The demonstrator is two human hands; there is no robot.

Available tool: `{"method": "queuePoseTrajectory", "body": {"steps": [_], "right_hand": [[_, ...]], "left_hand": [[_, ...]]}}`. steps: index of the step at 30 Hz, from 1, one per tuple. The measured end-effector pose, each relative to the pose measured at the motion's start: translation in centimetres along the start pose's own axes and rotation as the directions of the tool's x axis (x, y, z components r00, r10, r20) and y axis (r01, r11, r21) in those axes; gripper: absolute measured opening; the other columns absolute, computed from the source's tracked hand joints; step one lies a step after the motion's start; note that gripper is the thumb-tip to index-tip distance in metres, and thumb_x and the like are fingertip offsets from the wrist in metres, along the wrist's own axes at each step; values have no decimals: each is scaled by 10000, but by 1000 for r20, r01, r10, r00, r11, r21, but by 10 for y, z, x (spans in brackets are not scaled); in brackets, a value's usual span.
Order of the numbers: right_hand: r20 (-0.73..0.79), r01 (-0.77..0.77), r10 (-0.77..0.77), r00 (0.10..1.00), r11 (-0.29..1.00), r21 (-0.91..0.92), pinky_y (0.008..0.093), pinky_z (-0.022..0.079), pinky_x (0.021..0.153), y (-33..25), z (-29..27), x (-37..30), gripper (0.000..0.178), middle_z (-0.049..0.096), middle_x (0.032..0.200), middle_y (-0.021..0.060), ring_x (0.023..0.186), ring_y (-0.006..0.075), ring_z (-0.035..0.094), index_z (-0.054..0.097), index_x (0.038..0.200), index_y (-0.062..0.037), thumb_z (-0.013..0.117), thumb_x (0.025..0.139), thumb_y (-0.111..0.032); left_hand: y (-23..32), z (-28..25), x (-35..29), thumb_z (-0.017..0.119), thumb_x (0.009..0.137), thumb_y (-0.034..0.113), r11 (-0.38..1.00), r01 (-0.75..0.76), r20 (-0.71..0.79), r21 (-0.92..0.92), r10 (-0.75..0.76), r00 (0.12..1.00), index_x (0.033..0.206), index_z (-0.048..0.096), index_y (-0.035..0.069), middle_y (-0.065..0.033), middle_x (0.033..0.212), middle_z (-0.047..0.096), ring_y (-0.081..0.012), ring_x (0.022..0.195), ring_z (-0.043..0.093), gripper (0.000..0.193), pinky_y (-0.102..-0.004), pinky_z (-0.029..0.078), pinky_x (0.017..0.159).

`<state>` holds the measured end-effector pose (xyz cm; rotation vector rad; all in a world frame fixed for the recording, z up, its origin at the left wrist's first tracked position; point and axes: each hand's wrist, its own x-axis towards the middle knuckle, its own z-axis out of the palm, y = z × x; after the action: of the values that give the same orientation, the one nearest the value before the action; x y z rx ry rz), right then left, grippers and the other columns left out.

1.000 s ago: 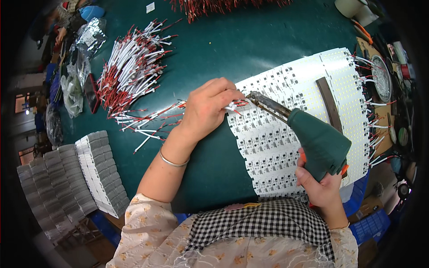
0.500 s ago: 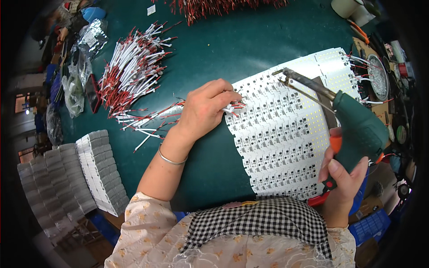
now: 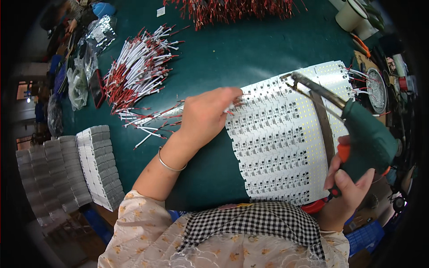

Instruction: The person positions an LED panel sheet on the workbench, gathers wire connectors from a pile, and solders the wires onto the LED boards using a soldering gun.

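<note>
My left hand [image 3: 203, 114] is closed in a pinch on a small bunch of short white-sleeved wires [image 3: 234, 107] with red ends, at the left edge of a sheet of white LED circuit boards [image 3: 273, 149]. My right hand [image 3: 349, 190] grips a dark green soldering gun [image 3: 370, 136] with orange parts. Its long metal barrel points left and away, with the tip over the far part of the sheet; whether the tip touches it I cannot tell. Left of my left hand, loose wires trail toward a big pile of white and red wires [image 3: 140, 62].
A dark strip [image 3: 322, 120] lies across the sheet. Red wires [image 3: 237, 12] cover the table's far edge. Stacked boards [image 3: 96, 163] stand at the left. On the right are a silver dish [image 3: 377, 91], a white cup [image 3: 351, 17] and an orange-handled tool [image 3: 360, 44].
The whole view has shifted slightly. The soldering gun has moved a little right and nearer, with my right hand still round it. My left hand keeps its pinch on the wires.
</note>
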<state>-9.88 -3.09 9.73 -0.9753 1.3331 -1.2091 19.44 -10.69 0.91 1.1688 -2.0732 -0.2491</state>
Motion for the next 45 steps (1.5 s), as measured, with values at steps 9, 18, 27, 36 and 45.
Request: {"method": "queuePoseTrajectory", "body": {"steps": [9,18,27,36,45], "right_hand": [[43,-92,93,995,995,-23,231,452,399,16,7,-2,723,608,895,165,517,137,554,427,1245,141,789,711,-186],[163,-224,225,961,974,-22,235,494,541,17,10,1,597,602,1128,197,695,132,582,454,1276,108,724,757,-8],[106,-239,245,964,969,-68,235,504,462,21,18,3,621,603,1009,182,619,137,585,463,1233,118,756,738,-117],[161,-226,234,959,972,-69,230,485,464,29,22,4,560,610,919,152,593,128,573,472,1228,108,724,762,-74],[244,-229,231,942,973,-36,234,477,612,29,22,5,431,617,938,94,762,109,573,500,1220,54,664,822,56]], "left_hand": [[-3,12,-4,654,578,-110,986,24,47,164,-32,998,928,723,107,-23,744,621,-195,634,616,418,-311,482,516],[-11,9,-5,655,649,-51,993,-57,96,105,47,994,977,713,104,-43,753,658,-198,604,621,368,-306,490,504],[-10,6,-1,647,670,-55,996,-36,176,79,22,984,958,703,78,-60,749,639,-222,612,624,322,-328,497,503],[-9,5,0,602,653,-108,999,25,198,25,-30,980,935,689,40,-83,760,631,-258,655,626,330,-347,503,548],[-12,9,-4,614,643,-107,999,-40,132,2,39,990,956,671,42,-84,760,630,-249,659,625,352,-346,500,538]]}}
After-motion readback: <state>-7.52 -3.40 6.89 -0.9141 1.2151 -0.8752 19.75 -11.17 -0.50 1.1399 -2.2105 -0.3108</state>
